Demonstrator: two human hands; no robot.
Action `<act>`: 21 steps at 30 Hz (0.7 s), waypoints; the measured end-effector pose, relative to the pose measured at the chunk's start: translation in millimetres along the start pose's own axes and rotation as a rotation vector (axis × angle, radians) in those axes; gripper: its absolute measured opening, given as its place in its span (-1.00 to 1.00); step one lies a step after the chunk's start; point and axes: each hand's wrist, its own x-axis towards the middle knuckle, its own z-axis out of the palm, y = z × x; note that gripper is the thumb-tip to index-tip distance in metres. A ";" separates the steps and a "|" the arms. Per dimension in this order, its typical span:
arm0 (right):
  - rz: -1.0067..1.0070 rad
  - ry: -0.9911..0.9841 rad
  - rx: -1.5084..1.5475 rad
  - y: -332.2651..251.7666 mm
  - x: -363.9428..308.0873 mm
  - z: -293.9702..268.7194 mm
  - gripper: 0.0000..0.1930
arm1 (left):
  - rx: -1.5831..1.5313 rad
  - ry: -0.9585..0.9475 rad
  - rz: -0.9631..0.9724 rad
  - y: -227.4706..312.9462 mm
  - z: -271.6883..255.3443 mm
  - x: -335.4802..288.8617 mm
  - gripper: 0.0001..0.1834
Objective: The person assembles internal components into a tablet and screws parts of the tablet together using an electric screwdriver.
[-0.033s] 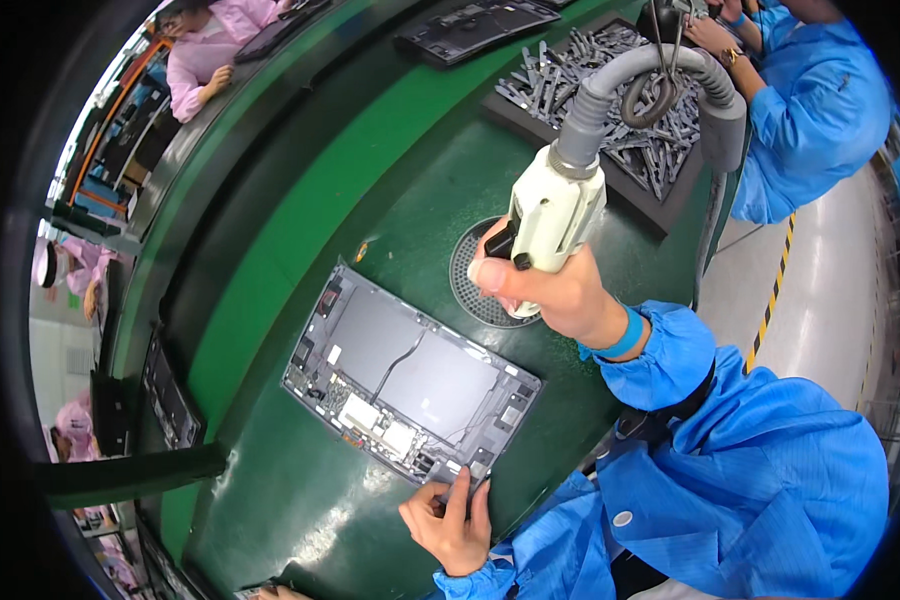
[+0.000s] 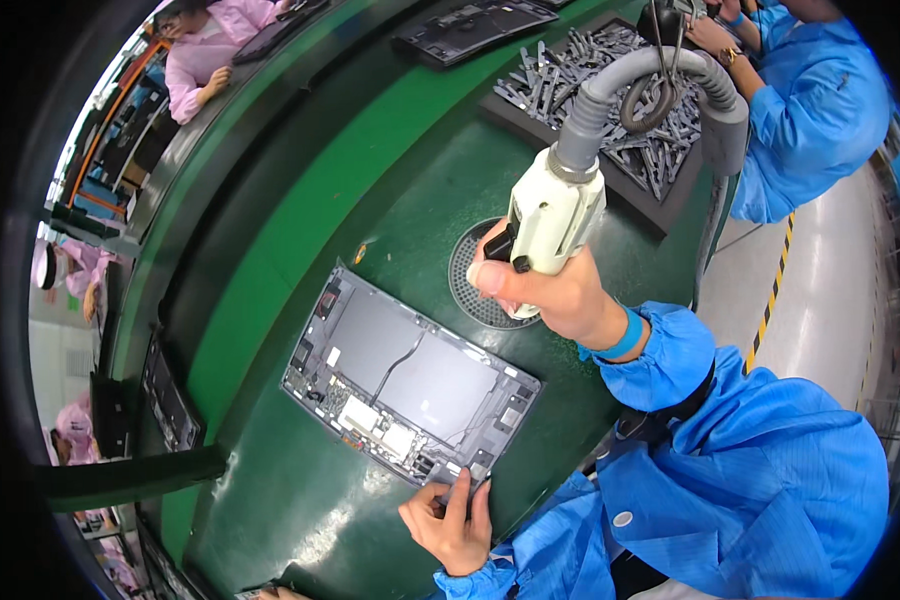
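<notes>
An opened laptop base (image 2: 440,385) lies at a slant on the green table, its large grey panel, black cable and circuit board showing. At its near right corner is my left hand (image 2: 450,525), with index finger and thumb gripping the edge. Beyond the laptop, my right hand (image 2: 555,290) is closed round a cream-coloured hand tool (image 2: 555,215) with a black lever. A thick grey corrugated hose (image 2: 585,125) runs from its top. Partly covered by the right hand and tool is a round perforated plate (image 2: 467,285) in the table; the tool's lower end is mostly hidden.
A dark tray (image 2: 655,215) heaped with grey strip-like parts (image 2: 545,85) stands at the far right. More laptop parts (image 2: 475,30) lie on the green line beyond. A dark bar (image 2: 135,475) juts in from the left. Co-workers sit at the far left and far right.
</notes>
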 end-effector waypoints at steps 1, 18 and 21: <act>-0.001 0.004 -0.002 1.0 0.4 -1.4 -0.82 | -0.002 -0.003 0.003 0.5 0.3 0.9 -0.60; -0.040 -0.032 -0.119 6.7 -4.8 3.2 -0.81 | -0.045 0.003 0.021 0.1 1.8 3.9 -0.61; -0.114 -0.011 -0.103 12.2 -6.2 4.5 -0.80 | -0.062 0.011 0.015 -1.0 1.3 3.5 -0.59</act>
